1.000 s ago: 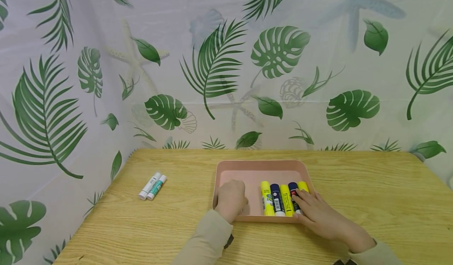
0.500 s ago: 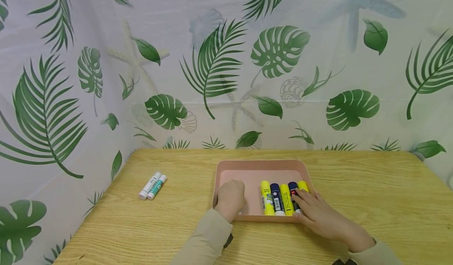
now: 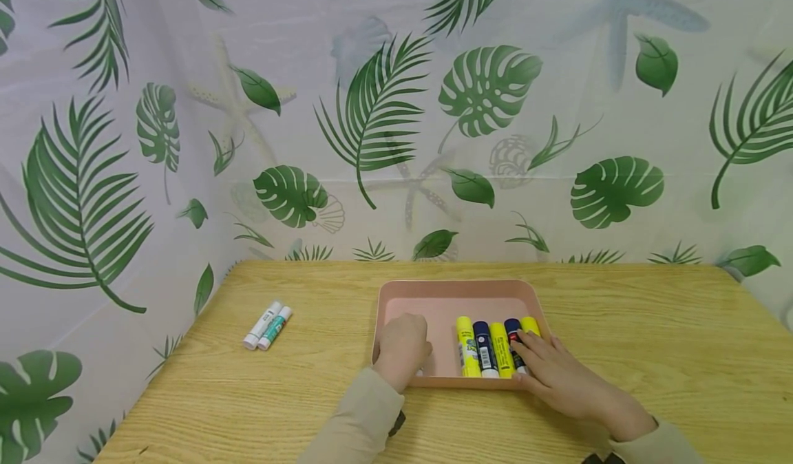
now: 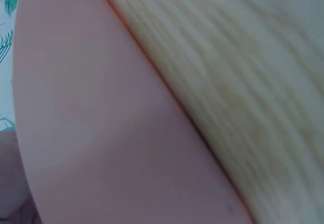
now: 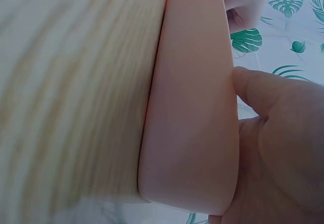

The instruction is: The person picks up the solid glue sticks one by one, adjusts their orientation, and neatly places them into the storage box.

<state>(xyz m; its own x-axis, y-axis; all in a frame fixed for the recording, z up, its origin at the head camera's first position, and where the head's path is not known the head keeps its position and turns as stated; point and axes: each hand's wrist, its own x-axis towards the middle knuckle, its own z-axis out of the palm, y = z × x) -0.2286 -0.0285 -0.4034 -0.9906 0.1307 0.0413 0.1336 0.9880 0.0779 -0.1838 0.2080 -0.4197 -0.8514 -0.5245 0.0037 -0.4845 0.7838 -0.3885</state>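
A shallow pink tray (image 3: 458,292) lies on the table. In its right half several glue sticks stand side by side, among them a yellow one (image 3: 468,354) and a navy one (image 3: 485,350). My left hand (image 3: 401,350) reaches into the tray's left part with curled fingers. A small white end of a glue stick (image 3: 419,372) shows below it; the rest is hidden by the hand. My right hand (image 3: 560,381) rests over the front right corner, its fairly straight fingers touching the rightmost glue sticks. In the right wrist view the thumb (image 5: 248,80) touches the rim.
Two glue sticks, one white (image 3: 262,325) and one white with a teal label (image 3: 275,328), lie together on the wooden table (image 3: 310,374) at the left. Behind the table hangs a leaf-print cloth (image 3: 396,140).
My left hand has shifted very slightly, and a small white end has come into sight beneath it. The right hand and the tray have stayed in place.
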